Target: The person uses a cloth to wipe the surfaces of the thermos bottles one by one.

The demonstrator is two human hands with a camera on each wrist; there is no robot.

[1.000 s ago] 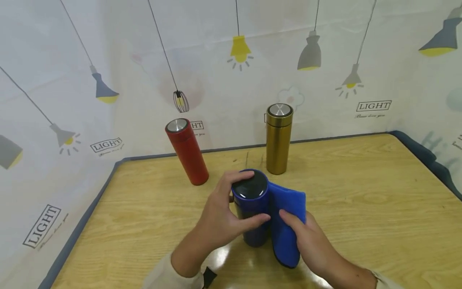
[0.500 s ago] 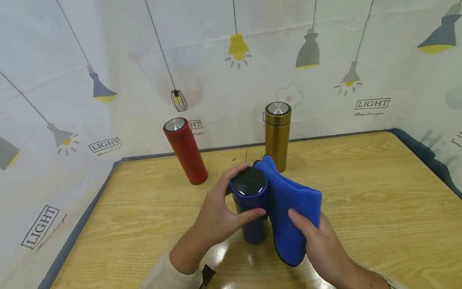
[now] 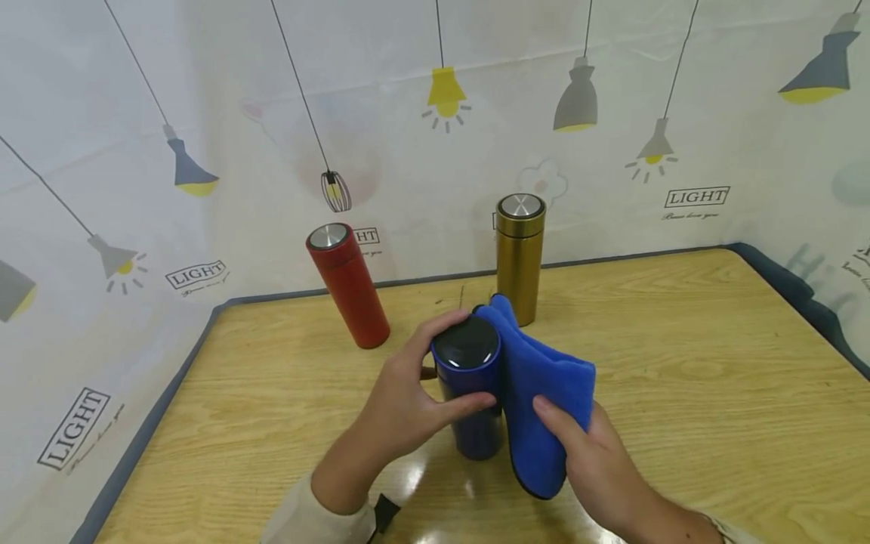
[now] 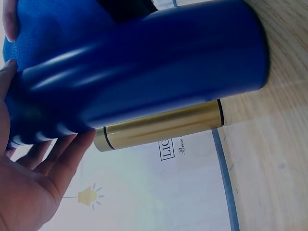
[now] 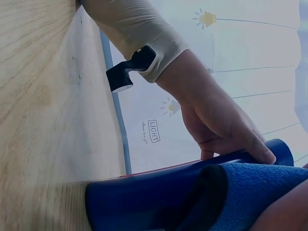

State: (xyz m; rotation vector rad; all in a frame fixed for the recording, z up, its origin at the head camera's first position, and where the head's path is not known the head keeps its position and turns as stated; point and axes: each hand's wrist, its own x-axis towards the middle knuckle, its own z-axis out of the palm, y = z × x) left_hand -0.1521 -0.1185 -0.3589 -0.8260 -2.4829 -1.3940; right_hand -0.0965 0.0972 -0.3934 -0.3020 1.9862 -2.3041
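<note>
A blue thermos flask (image 3: pixel 476 431) with a glossy black top stands upright near the front of the table. My left hand (image 3: pixel 401 408) grips it around its upper part, thumb on the near side and fingers round the far side. In my right hand (image 3: pixel 605 468) is a folded blue cloth (image 3: pixel 550 378) with dark edging, pinched under the thumb. The cloth lies along the flask's right side. In the right wrist view the cloth (image 5: pixel 260 187) overlaps the flask (image 5: pixel 144 202). The fingers of my right hand are mostly hidden behind the cloth.
A red flask (image 3: pixel 350 291) stands at the back left of the wooden table (image 3: pixel 680 363), and a gold flask (image 3: pixel 519 264) at the back right, partly behind the cloth. A white sheet (image 3: pixel 394 136) printed with lamps hangs beyond the table's far edge.
Over the last second the cloth has swung up and opened out, its far end now beyond the flask's top. Since half a second ago it has shifted slightly left. My left hand keeps its grip.
</note>
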